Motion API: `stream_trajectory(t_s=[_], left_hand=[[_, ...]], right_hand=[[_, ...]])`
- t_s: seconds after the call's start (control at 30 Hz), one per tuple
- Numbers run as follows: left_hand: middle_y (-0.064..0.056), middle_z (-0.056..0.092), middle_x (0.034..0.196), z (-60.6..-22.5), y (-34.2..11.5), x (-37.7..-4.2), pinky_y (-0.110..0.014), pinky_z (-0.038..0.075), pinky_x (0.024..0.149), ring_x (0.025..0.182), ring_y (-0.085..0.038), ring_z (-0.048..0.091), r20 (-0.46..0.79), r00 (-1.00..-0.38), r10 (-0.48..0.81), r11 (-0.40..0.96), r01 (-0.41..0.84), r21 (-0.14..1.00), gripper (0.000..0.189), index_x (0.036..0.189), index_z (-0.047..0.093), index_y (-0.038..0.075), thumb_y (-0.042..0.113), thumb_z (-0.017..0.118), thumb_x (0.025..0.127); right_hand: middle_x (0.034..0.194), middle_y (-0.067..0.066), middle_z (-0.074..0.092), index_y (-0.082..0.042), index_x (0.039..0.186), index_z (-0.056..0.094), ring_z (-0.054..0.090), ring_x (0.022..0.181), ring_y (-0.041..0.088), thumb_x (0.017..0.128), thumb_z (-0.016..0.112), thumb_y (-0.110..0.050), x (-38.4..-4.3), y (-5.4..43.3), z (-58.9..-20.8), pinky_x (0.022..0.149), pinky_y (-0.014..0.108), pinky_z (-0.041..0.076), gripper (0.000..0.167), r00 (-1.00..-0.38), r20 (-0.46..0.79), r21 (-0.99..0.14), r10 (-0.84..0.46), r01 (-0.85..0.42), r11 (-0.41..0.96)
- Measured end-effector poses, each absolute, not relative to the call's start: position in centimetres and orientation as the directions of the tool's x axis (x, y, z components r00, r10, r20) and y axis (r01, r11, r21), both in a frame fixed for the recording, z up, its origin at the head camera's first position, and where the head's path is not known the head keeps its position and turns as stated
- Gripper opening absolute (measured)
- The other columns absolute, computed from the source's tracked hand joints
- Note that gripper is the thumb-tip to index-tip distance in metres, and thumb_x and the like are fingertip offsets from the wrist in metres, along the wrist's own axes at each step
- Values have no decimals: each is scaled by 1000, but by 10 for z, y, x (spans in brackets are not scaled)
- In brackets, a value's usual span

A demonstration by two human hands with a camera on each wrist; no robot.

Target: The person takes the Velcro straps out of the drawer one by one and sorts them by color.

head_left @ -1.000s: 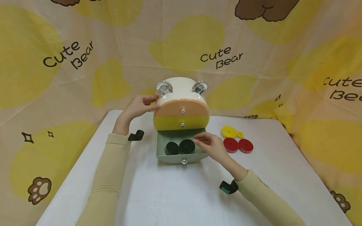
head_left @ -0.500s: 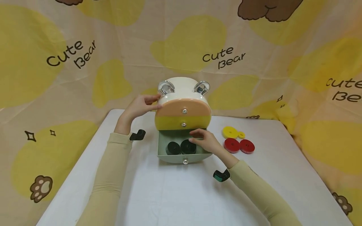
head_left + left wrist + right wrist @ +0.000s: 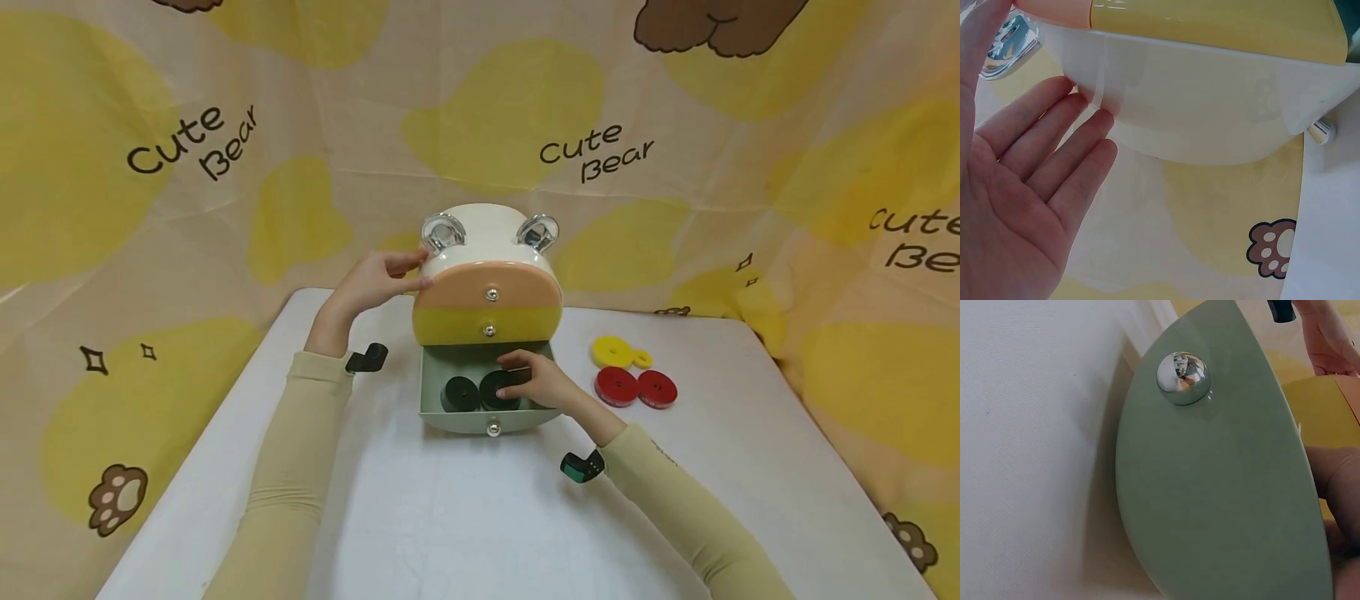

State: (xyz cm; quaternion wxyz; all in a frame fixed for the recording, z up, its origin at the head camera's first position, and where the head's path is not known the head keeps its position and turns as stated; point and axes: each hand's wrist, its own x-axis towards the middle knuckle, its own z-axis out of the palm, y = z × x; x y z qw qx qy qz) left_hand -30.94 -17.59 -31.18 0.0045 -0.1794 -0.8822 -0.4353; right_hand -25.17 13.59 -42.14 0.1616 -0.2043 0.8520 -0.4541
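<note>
A white bear-shaped drawer box [image 3: 487,229] with silver ears stands on the table, its lowest green drawer [image 3: 442,423] pulled out. Inside sit two thick black round discs, resembling coiled rolls: a left disc [image 3: 460,394] and a right disc [image 3: 491,388]. My right hand [image 3: 543,383] hovers over the right disc, thumb over its front and fingers behind. In the right wrist view the drawer front hides most of that hand. My left hand [image 3: 375,282] rests its fingertips on the box's left side; its fingers [image 3: 1069,162] are nearly straight in the left wrist view.
Two red discs [image 3: 617,387] lie on the white table [image 3: 450,517] to the right of the drawer. Behind them are a larger yellow disc [image 3: 611,352] and a small yellow ring [image 3: 642,359]. Above the drawer, orange and yellow drawers [image 3: 450,325] are closed. Patterned cloth surrounds the table.
My right hand has moved left into the drawer, then lowered over the right black disc. My left hand stays against the box. The discs have not visibly moved.
</note>
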Motion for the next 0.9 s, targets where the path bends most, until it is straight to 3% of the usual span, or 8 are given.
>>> stream_trajectory(t_s=[0.23, 0.47, 0.7, 0.9], left_hand=[[3, 50, 141, -312, -176, -310, -40, 41, 106, 128, -25, 50, 164, -935, 313, 557, 321, 766, 70, 138, 51, 22, 50, 73, 78], [1, 51, 141, -311, -175, -311, -40, 41, 107, 127, -26, 51, 176, -931, 320, 547, 333, 768, 68, 137, 52, 20, 47, 74, 79], [-11, 46, 143, -286, -165, -286, -46, 38, 108, 129, -35, 47, 143, -932, 333, 559, 317, 766, 62, 139, 47, 6, 27, 71, 86], [-12, 48, 142, -283, -163, -280, -47, 39, 107, 129, -36, 48, 145, -932, 331, 558, 317, 767, 60, 138, 48, 4, 26, 70, 86]], right_hand=[[133, 14, 56, -6, 131, 53, 55, 119, 33, 75, 82, -17, -251, 131, -426, 103, 45, 44, 64, -867, -89, -815, -490, -220, 537], [128, 12, 59, -4, 128, 55, 55, 118, 29, 70, 85, -14, -252, 125, -429, 104, 44, 43, 66, -855, -48, -738, -517, -318, 595], [127, 15, 60, -1, 127, 56, 54, 118, 31, 69, 84, -5, -251, 124, -431, 105, 45, 41, 64, -818, -16, -687, -575, -409, 601], [126, 13, 60, -3, 126, 57, 53, 119, 31, 68, 83, -2, -251, 123, -433, 106, 47, 40, 64, -825, -27, -657, -564, -410, 633]])
